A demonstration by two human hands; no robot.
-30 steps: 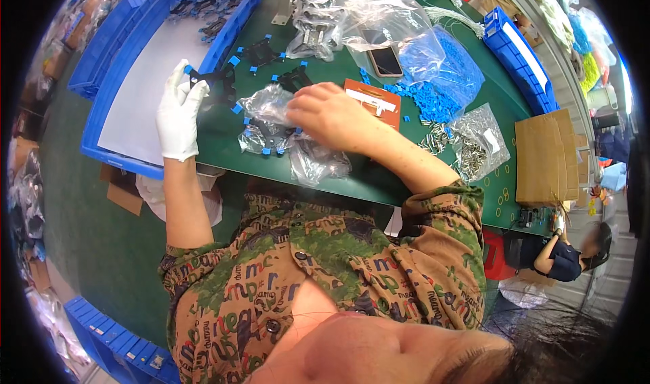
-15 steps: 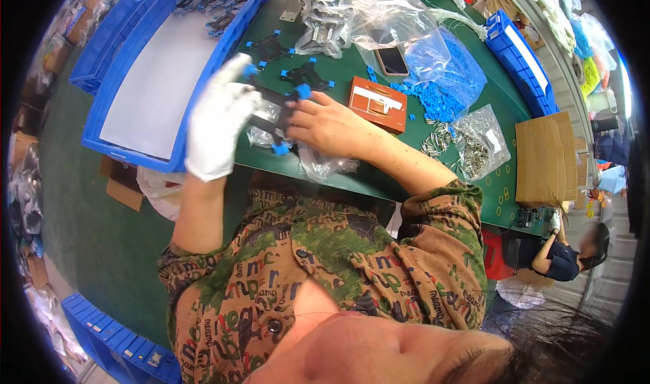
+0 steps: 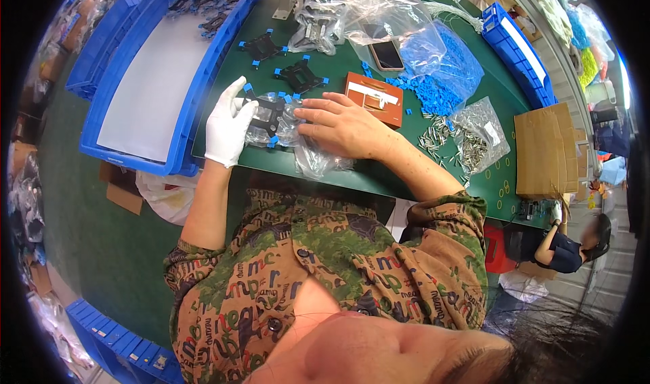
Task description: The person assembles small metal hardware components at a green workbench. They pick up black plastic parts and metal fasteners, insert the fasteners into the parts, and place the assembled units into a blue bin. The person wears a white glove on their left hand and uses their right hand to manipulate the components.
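Note:
A black X-shaped bracket with blue end caps (image 3: 272, 118) lies on clear plastic bags near the table's front edge. My left hand (image 3: 227, 128), in a white glove, is beside its left side with thumb and forefinger apart. Bare, my right hand (image 3: 347, 125) rests to the bracket's right, fingers stretched over the clear plastic bag (image 3: 318, 160); the undersides of its fingers are hidden. Just beyond lie two similar black brackets, one nearer (image 3: 302, 76) and one farther left (image 3: 263, 47).
A blue crate (image 3: 179, 155) with several brackets stands left. Behind are bagged brackets (image 3: 318, 22) and a phone (image 3: 386, 55). To the right sit a brown box (image 3: 372, 99), blue caps (image 3: 440, 93), metal pins (image 3: 474, 147) and a cardboard carton (image 3: 542, 157). A co-worker (image 3: 565, 248) is at far right.
The bracket, held up between both hands before, now lies lower on the plastic bags. My left hand has come down and its fingers have parted; my right fingers have straightened off the bracket.

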